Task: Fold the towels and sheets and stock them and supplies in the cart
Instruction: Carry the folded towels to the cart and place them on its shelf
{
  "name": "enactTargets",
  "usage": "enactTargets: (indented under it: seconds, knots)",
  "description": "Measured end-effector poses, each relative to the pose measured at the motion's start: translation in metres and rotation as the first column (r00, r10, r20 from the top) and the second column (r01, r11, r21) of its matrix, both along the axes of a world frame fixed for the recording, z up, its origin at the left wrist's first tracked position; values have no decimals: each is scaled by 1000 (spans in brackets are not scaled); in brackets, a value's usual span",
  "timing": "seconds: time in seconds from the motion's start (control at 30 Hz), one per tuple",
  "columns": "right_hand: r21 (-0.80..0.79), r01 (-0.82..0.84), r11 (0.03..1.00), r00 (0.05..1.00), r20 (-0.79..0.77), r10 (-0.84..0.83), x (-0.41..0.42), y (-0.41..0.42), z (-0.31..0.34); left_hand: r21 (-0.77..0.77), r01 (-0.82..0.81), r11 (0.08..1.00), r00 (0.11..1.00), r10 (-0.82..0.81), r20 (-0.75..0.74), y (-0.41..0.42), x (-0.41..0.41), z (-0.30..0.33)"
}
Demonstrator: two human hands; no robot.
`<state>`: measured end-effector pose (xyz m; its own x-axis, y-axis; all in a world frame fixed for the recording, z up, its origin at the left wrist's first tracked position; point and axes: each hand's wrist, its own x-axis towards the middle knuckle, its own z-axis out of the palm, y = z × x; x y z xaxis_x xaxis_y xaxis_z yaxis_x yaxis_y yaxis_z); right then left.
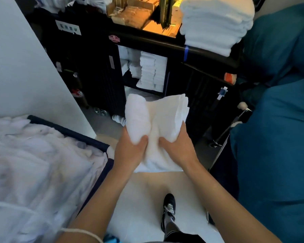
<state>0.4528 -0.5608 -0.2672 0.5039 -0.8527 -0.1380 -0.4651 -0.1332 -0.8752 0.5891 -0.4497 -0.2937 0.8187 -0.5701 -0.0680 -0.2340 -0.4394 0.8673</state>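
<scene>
Towel folded, long axis toward cart | left hand, right hand both grip near end

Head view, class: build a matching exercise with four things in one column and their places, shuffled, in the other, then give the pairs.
Things:
1. folded towel
2. tall towel stack
3. loose linen
4. black shoe

Places:
A. in the bin at left
B. gripped by left hand and right hand
C. on the floor below
D. on top of the cart

Pairs: 1-B, 2-D, 3-A, 4-C
</scene>
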Motion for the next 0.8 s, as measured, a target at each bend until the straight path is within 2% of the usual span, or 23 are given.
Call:
enactTargets:
  seconds: [0.2, 0.33, 0.43, 0.6, 0.8]
  knots:
    - [-15, -75, 997, 996, -47, 75, 31, -96, -7, 44, -57, 997, 997, 55, 47, -88, 15, -6]
    - [12, -104, 995, 995, -14, 104, 51, -141, -15, 85, -159, 984, 984, 164, -63, -138, 33, -11]
    - [59, -138, 989, 990, 18, 138, 68, -165, -25, 85, -169, 982, 986, 168, 17, -150, 36, -11]
    - [101, -205, 974, 978, -18, 208, 99, -189, -42, 106, -200, 974, 980, 199, 20, -166, 58, -17]
    - [115, -243, 963, 966, -57, 251, 152, -212, -66, 57, -273, 960, 959, 276, -60, -185, 102, -38]
